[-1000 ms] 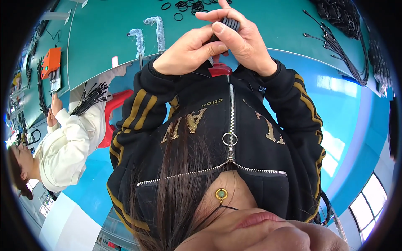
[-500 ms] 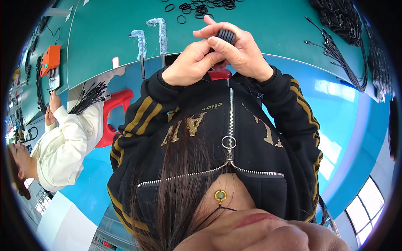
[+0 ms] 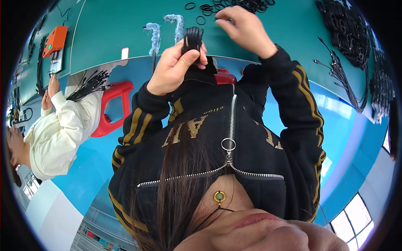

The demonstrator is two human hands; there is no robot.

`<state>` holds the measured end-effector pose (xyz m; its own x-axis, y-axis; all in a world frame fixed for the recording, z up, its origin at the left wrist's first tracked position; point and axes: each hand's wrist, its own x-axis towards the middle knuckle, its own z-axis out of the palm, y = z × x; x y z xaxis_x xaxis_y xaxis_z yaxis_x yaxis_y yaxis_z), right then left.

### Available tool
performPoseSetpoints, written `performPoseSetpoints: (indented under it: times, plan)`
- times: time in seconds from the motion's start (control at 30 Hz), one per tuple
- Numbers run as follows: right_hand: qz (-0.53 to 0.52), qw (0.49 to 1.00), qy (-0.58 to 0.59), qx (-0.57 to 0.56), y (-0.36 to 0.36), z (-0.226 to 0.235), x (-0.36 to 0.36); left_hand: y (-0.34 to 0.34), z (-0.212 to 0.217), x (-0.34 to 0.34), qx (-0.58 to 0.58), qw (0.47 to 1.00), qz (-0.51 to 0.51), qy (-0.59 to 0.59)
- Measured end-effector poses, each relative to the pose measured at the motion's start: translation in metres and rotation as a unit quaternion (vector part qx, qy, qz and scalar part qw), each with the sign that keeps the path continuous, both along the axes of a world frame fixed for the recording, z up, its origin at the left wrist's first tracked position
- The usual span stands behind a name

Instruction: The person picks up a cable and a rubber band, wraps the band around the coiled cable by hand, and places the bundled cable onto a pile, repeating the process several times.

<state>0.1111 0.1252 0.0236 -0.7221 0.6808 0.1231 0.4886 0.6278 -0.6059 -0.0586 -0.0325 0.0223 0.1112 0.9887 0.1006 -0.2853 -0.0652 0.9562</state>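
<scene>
In my left hand (image 3: pixel 169 69) is a coiled black cable (image 3: pixel 193 38), its loops standing up between thumb and fingers. My right hand (image 3: pixel 247 33) is over the table beside scattered black rubber rings (image 3: pixel 218 6). Thumb and forefinger meet in a pinch, with a small dark bit of a ring showing at their tips. Close to my left hand, two upright rods wrapped in pale blue fuzzy material (image 3: pixel 155 38) stand at the table edge.
The green table (image 3: pixel 113 29) spans the top. Piles of coiled black cables (image 3: pixel 345 33) and loose cable ends (image 3: pixel 337 69) lie at right. On the left, a person in a white top (image 3: pixel 63 138) works near an orange box (image 3: pixel 56 39). A red stool (image 3: pixel 113 108) stands beside that person.
My hands have parted. The left keeps the coiled cable and has shifted a little left; the right has let go of it and reached up and right to the rings.
</scene>
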Motion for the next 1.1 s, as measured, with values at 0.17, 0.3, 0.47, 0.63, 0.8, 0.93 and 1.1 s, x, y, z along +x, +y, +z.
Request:
performPoseSetpoints:
  times: [0.17,0.3,0.47,0.63,0.8,0.93,1.1]
  plan:
    - [0.044,0.961,-0.069,0.264,-0.006,-0.032,-0.045,-0.012,0.002,-0.012,0.003,0.997,0.076,-0.017]
    - [0.044,0.968,-0.048,0.243,-0.006,-0.016,-0.046,-0.009,-0.001,-0.016,0.035,0.993,0.115,0.021]
    - [0.117,0.931,0.123,-0.324,-0.024,0.01,-0.004,0.002,-0.004,-0.009,0.049,0.994,0.096,0.01]
    - [0.067,0.9,0.167,-0.397,-0.04,0.012,0.022,0.008,0.0,0.006,-0.029,0.989,0.035,-0.143]
    - [0.12,0.654,0.362,-0.653,-0.052,0.011,0.042,0.017,0.0,0.01,-0.043,0.963,-0.05,-0.261]
    - [0.193,0.587,0.333,-0.712,-0.064,0.001,0.053,0.019,-0.003,0.018,-0.076,0.943,-0.078,-0.315]
    - [0.225,0.824,0.194,-0.482,-0.057,0.0,0.065,0.014,-0.003,0.026,-0.105,0.977,-0.064,-0.175]
